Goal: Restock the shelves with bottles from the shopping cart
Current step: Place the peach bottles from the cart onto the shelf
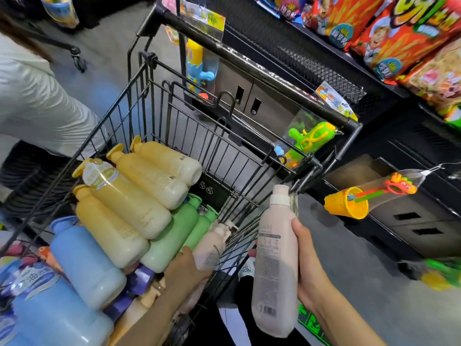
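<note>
From the head view, the right hand [308, 268] grips a pale pink bottle [275, 265] out beyond the right-hand wall of the shopping cart [189, 136], its fingers curled round the far side of the body and the thumb lying along the near edge. The bottle stands nearly upright, white collar and pink cap at the top, printed back label facing the camera.

The left hand [185, 268] is down inside the cart, fingers wrapped over a second pink bottle [210, 248] that lies against the wire wall. Just past those fingertips, towards the cart's front, rest two green bottles [174, 236]. To the left of the fingers and higher up, a stack of yellow bottles [134, 196] lies on its side, caps pointing away. Further left still, nearer the camera, lie blue bottles [84, 260].

Beyond the right hand's fingers, black shelves [389, 83] carry red snack bags [399, 28], and packaged toys hang from the rack: a green one [311, 137] and an orange bucket set [349, 202]. Another person in a white top [32, 96] stands left of the cart.
</note>
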